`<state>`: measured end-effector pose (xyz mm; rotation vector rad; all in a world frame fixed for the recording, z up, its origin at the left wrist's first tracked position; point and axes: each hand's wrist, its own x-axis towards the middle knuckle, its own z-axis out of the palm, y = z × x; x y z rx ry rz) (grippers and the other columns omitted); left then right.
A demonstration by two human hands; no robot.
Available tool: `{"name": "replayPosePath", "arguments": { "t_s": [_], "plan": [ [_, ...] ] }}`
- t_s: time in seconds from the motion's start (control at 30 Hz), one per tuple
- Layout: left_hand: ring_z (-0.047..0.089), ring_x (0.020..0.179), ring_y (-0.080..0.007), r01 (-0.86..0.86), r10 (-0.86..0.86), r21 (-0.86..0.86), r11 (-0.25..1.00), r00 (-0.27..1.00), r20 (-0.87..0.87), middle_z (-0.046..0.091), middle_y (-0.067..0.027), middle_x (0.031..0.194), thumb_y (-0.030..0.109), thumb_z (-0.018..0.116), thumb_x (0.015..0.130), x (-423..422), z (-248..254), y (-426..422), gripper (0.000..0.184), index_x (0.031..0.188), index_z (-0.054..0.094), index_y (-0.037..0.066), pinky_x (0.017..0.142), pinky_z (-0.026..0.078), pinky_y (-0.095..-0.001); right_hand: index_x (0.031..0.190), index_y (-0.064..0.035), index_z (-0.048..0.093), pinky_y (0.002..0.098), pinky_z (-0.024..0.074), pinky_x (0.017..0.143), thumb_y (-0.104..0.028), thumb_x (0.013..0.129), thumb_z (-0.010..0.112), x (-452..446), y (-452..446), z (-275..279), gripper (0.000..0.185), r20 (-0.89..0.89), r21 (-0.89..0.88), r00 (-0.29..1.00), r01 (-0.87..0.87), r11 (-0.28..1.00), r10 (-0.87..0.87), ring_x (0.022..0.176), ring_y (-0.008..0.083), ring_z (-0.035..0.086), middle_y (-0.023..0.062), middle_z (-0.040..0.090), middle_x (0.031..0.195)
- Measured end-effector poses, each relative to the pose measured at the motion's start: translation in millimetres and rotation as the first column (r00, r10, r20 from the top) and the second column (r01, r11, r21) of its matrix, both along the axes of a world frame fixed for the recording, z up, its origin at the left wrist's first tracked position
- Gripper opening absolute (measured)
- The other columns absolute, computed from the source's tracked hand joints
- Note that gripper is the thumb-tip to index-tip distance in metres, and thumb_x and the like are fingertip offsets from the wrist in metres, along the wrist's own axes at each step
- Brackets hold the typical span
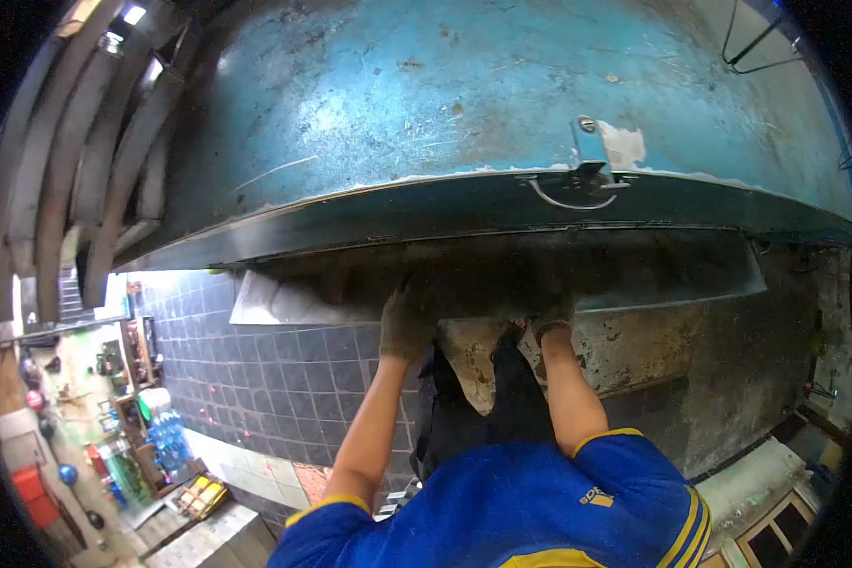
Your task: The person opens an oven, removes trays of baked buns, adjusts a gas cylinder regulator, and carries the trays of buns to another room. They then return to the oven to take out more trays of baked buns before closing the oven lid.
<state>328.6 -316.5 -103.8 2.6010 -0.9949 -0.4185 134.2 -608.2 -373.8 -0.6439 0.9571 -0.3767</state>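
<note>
A long dark metal sheet (672,275) lies below the front edge of a blue metal machine (398,95). My left hand (407,317), in a grey glove, is at the sheet's near edge, left of the middle, with its fingers over the sheet. My right hand (554,317), also gloved, is at the same edge further right, mostly lost in shadow. The dark hides how the fingers of both hands are set. A blue bracket with a curved metal handle (577,197) sits on the machine's front edge.
Long metal bars (85,142) stand at the upper left. Blue water bottles (168,440), a red box (36,497) and a yellow-edged tray of small items (199,496) are at the lower left. The floor has dark tiles (293,360). A wooden frame (776,535) lies at the lower right.
</note>
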Motion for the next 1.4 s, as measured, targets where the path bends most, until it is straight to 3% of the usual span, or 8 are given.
{"name": "replayPosePath", "arguments": {
  "t_s": [0.2, 0.3, 0.37, 0.5, 0.63, 0.93, 1.17, 1.4],
  "plan": [
    [0.055, 0.155, -0.0417, -0.052, 0.054, -0.172, 0.984, 0.999, 0.006, 0.062, -0.0252, 0.163, 0.029, 0.065, 0.11, 101.0, -93.3, -95.4, 0.048, 0.15, 0.069, 0.001, 0.127, 0.049, -0.0512, 0.136, -0.0113, 0.079, 0.0529, 0.0569, 0.098, -0.052, 0.117, 0.057, -72.8, 10.5, -51.7, 0.05, 0.824, 0.406, 0.554, -0.427, 0.808, -0.122, 0.119, 0.0246, 0.068, 0.0023, 0.081, 0.133],
    [0.057, 0.151, -0.0424, -0.067, 0.059, -0.18, 0.981, 0.997, -0.049, 0.064, -0.0255, 0.16, 0.03, 0.065, 0.109, 132.5, -125.0, -112.6, 0.049, 0.149, 0.07, 0.002, 0.125, 0.051, -0.0522, 0.088, -0.0151, 0.06, 0.0419, 0.035, 0.065, -0.033, 0.116, 0.062, -37.9, 28.5, 126.7, 0.033, -0.244, 0.376, 0.967, 0.167, 0.911, -0.076, 0.072, 0.0177, 0.046, 0.0012, 0.053, 0.082],
    [0.059, 0.149, -0.0429, -0.076, 0.064, -0.177, 0.981, 0.995, -0.073, 0.064, -0.0257, 0.159, 0.03, 0.065, 0.109, 146.5, -134.9, -118.0, 0.049, 0.148, 0.07, 0.002, 0.124, 0.051, -0.0528, 0.151, -0.009, 0.071, 0.0489, 0.0613, 0.098, -0.038, 0.122, 0.057, -131.8, 22.2, -24.7, 0.044, -0.558, -0.487, 0.777, -0.591, 0.644, 0.292, 0.127, 0.0287, 0.071, 0.011, 0.077, 0.143],
    [0.062, 0.145, -0.0438, -0.08, 0.072, -0.16, 0.984, 0.996, -0.058, 0.066, -0.0262, 0.155, 0.032, 0.066, 0.108, 138.8, -147.6, -107.8, 0.05, 0.147, 0.071, 0.002, 0.121, 0.053, -0.0541, 0.162, -0.0046, 0.063, 0.0452, 0.058, 0.116, -0.022, 0.121, 0.059, -110.6, 6.2, 68.8, 0.045, -0.041, 0.376, 0.997, 0.08, 0.923, -0.07, 0.137, 0.0303, 0.07, 0.0115, 0.07, 0.158],
    [0.065, 0.14, -0.0447, 0.133, -0.154, 0.167, 0.977, 0.98, 0.123, 0.068, -0.0266, 0.152, 0.033, 0.066, 0.107, 66.3, -163.3, -49.3, 0.05, 0.146, 0.072, 0.003, 0.118, 0.054, -0.0554, 0.099, -0.0073, 0.063, 0.0434, 0.0477, 0.071, -0.024, 0.115, 0.065, -86.0, -36.8, 57.3, 0.024, -0.53, -0.624, 0.791, -0.608, 0.492, 0.305, 0.076, 0.0213, 0.06, 0.0057, 0.065, 0.091],
    [0.071, 0.126, -0.0488, -0.242, 0.273, 0.125, 0.962, 0.858, -0.436, 0.076, -0.0246, 0.136, 0.028, 0.068, 0.099, -154.6, -83.3, 93.3, 0.04, 0.129, 0.081, 0.005, 0.111, 0.056, -0.0592, 0.12, -0.0029, 0.08, 0.0615, 0.0549, 0.095, -0.037, 0.116, 0.054, 82.8, -4.8, 60.9, 0.043, -0.902, -0.357, 0.319, -0.93, -0.086, 0.29, 0.106, 0.046, 0.077, 0.025, 0.081, 0.114],
    [0.078, 0.101, -0.0468, -0.211, 0.223, 0.074, 0.975, 0.934, -0.278, 0.081, -0.0225, 0.109, 0.022, 0.072, 0.095, -78.4, -82.5, 193.0, 0.021, 0.105, 0.083, 0.006, 0.092, 0.062, -0.057, 0.131, -0.0011, 0.072, 0.0533, 0.0588, 0.091, -0.047, 0.116, 0.057, -10.5, 79.9, 17.6, 0.051, -0.771, -0.126, 0.218, -0.973, 0.191, 0.598, 0.096, 0.0389, 0.077, 0.0196, 0.08, 0.101],
    [0.079, 0.089, -0.0441, 0.043, -0.044, -0.014, 0.999, 0.996, -0.074, 0.081, -0.0228, 0.094, 0.021, 0.067, 0.099, 103.3, -130.1, 204.4, 0.024, 0.092, 0.082, 0.004, 0.083, 0.063, -0.0561, 0.13, -0.0061, 0.069, 0.0461, 0.064, 0.074, -0.046, 0.119, 0.058, -55.9, 249.3, 94.9, 0.043, -0.493, 0.426, 0.684, -0.349, 0.835, 0.538, 0.078, 0.0243, 0.071, 0.0101, 0.073, 0.098]
  ]
}}
